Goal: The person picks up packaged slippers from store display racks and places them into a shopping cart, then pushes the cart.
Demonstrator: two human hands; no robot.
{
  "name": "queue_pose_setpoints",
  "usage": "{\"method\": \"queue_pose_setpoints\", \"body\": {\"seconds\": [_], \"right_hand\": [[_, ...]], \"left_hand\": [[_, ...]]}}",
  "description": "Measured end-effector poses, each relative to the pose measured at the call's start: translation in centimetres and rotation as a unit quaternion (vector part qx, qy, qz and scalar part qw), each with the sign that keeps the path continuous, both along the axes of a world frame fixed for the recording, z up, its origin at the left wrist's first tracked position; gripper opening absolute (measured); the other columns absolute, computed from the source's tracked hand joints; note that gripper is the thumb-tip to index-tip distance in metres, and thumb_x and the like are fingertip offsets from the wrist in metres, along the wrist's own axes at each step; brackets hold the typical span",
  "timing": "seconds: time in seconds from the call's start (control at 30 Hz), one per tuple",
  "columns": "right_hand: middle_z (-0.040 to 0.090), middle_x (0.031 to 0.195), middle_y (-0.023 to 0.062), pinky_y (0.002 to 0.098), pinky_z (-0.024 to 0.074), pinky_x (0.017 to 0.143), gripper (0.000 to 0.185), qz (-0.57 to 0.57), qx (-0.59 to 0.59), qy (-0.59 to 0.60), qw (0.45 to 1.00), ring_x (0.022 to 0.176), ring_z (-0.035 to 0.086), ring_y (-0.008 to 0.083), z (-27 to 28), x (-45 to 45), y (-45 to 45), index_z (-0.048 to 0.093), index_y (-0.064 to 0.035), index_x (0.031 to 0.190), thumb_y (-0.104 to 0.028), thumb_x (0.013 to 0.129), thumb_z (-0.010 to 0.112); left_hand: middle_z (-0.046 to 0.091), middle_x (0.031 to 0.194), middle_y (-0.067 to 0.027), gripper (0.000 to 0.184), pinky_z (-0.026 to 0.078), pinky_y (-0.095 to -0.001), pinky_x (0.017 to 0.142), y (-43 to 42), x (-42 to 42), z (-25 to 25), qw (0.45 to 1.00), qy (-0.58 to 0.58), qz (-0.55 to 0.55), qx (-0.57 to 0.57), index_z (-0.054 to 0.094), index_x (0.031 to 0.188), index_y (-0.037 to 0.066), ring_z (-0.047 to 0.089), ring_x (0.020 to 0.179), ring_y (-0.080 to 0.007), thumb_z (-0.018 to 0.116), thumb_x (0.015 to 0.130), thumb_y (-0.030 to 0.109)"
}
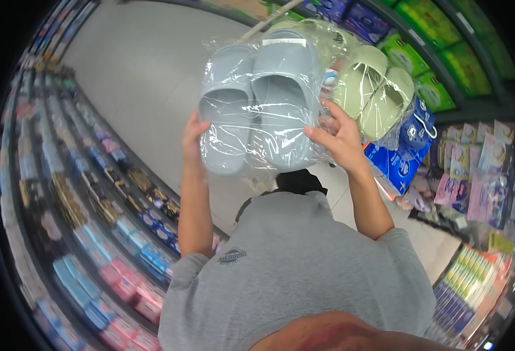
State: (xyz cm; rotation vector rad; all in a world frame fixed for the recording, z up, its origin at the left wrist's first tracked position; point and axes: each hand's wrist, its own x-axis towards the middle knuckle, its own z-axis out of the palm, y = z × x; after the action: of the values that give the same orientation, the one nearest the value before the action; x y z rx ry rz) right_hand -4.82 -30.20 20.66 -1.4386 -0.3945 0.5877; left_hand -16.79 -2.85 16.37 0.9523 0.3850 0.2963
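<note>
- Pale blue-grey slippers (231,134), a pair side by side in a clear plastic bag (284,153), held up between the two hands, toes pointing away from the wearer; white label across the far end of the right-hand slipper.
- Left hand (194,137): partly closed on the bag's left edge, slightly blurred; hidden fingers can't be made out.
- Right hand (342,134): thumb over the front, grip partly closed on the right edge.
- Just beyond the right hand: pale green slippers (360,88), also bagged; dark blue clog (416,130) and blue package (395,167) to its right.
- Farther right: green packs (406,55) on shelving.
- Left of the left hand: long shelves, pink boxes (123,281) nearer the wearer.
- Beyond the left hand: grey floor (129,52).
</note>
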Motion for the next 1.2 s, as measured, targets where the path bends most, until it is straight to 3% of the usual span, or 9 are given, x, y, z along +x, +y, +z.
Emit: {"method": "queue_pose_setpoints", "body": {"seconds": [0.1, 0.2, 0.33, 0.53, 0.8, 0.9, 1.03, 1.13, 1.2], "right_hand": [[0.065, 0.086, 0.0092, 0.0217, 0.0433, 0.063, 0.065, -0.043, 0.004, 0.012, 0.999, 0.074, 0.058, 0.0093, 0.0, 1.3, 0.9, 0.039, 0.0108, 0.131, -0.007, 0.078, 0.072], [0.065, 0.086, 0.0102, 0.0221, 0.0438, 0.062, 0.065, -0.097, 0.0, 0.063, 0.993, 0.073, 0.058, 0.0095, 0.2, 3.5, 1.4, 0.038, 0.0116, 0.131, -0.007, 0.08, 0.072], [0.066, 0.086, 0.0115, 0.0232, 0.0455, 0.063, 0.065, -0.125, 0.071, 0.058, 0.988, 0.074, 0.06, 0.0107, -1.5, 7.1, 2.7, 0.037, 0.0117, 0.132, -0.009, 0.08, 0.072], [0.066, 0.087, 0.0122, 0.0247, 0.0476, 0.063, 0.066, -0.157, 0.011, 0.03, 0.987, 0.074, 0.062, 0.0117, -1.9, 10.3, 4.2, 0.037, 0.0134, 0.131, -0.012, 0.08, 0.071], [0.066, 0.081, 0.0133, 0.025, 0.047, 0.059, 0.072, -0.296, -0.07, 0.021, 0.952, 0.069, 0.061, 0.0125, -2.3, 11.2, 5.6, 0.036, 0.0146, 0.131, -0.017, 0.078, 0.072], [0.066, 0.081, 0.0152, 0.0257, 0.0469, 0.058, 0.072, -0.348, -0.191, -0.02, 0.918, 0.068, 0.06, 0.0133, -1.9, 11.2, 6.7, 0.039, 0.0138, 0.13, -0.021, 0.076, 0.073], [0.065, 0.079, 0.0156, 0.0264, 0.0467, 0.057, 0.071, -0.416, -0.209, -0.023, 0.885, 0.067, 0.059, 0.0136, -3.6, 11.5, 8.0, 0.044, 0.0125, 0.128, -0.023, 0.074, 0.073], [0.066, 0.079, 0.0179, 0.029, 0.0485, 0.06, 0.066, -0.451, -0.258, -0.035, 0.854, 0.067, 0.062, 0.0174, -4.2, 11.5, 9.1, 0.05, 0.0096, 0.124, -0.024, 0.072, 0.073], [0.066, 0.079, 0.0196, 0.0328, 0.0504, 0.064, 0.061, -0.485, -0.344, -0.091, 0.799, 0.068, 0.064, 0.0241, -3.7, 11.7, 10.0, 0.056, 0.0068, 0.119, -0.026, 0.071, 0.072]], "left_hand": [[0.063, 0.098, -0.0149, 0.039, 0.056, -0.0303, 0.071, 1.1, 4.1, 0.4, 0.998, -0.014, -0.037, -0.043, 0.051, 0.115, -0.002, 0.066, 0.083, -0.0209, 0.053, 0.08, 0.013], [0.063, 0.095, -0.0133, 0.034, 0.054, -0.0292, 0.069, 2.8, 8.1, -0.6, 0.998, 0.051, 0.012, -0.019, 0.052, 0.113, -0.001, 0.065, 0.081, -0.0195, 0.054, 0.082, 0.013], [0.064, 0.095, -0.0104, 0.038, 0.052, -0.0277, 0.072, 5.1, 13.3, 1.1, 0.996, 0.032, -0.082, 0.033, 0.055, 0.114, -0.003, 0.064, 0.084, -0.0162, 0.06, 0.082, 0.016], [0.065, 0.092, -0.0087, 0.029, 0.052, -0.0265, 0.069, 7.1, 19.9, 1.0, 0.984, 0.036, -0.166, 0.046, 0.058, 0.107, -0.002, 0.064, 0.079, -0.0153, 0.06, 0.084, 0.016], [0.065, 0.088, -0.0081, 0.02, 0.051, -0.0274, 0.067, 8.7, 28.7, -2.8, 0.952, 0.059, -0.299, 0.031, 0.06, 0.099, -0.001, 0.064, 0.077, -0.0155, 0.061, 0.084, 0.012], [0.064, 0.09, -0.0076, 0.02, 0.05, -0.0274, 0.072, 9.2, 31.5, -3.8, 0.931, 0.052, -0.361, -0.01, 0.06, 0.101, 0.0, 0.063, 0.082, -0.0153, 0.061, 0.085, 0.011], [0.063, 0.094, -0.0057, 0.022, 0.047, -0.0261, 0.076, 10.2, 34.2, -6.0, 0.909, 0.051, -0.413, 0.018, 0.058, 0.104, 0.0, 0.059, 0.087, -0.0132, 0.061, 0.086, 0.014], [0.062, 0.095, -0.0042, 0.027, 0.045, -0.0244, 0.073, 10.8, 35.4, -7.7, 0.894, 0.054, -0.442, 0.052, 0.058, 0.106, 0.0, 0.057, 0.085, -0.0111, 0.064, 0.087, 0.018], [0.062, 0.095, -0.0035, 0.03, 0.044, -0.0235, 0.071, 11.1, 35.6, -8.5, 0.886, 0.064, -0.453, 0.071, 0.058, 0.107, 0.0, 0.057, 0.084, -0.0101, 0.065, 0.087, 0.02]]}}
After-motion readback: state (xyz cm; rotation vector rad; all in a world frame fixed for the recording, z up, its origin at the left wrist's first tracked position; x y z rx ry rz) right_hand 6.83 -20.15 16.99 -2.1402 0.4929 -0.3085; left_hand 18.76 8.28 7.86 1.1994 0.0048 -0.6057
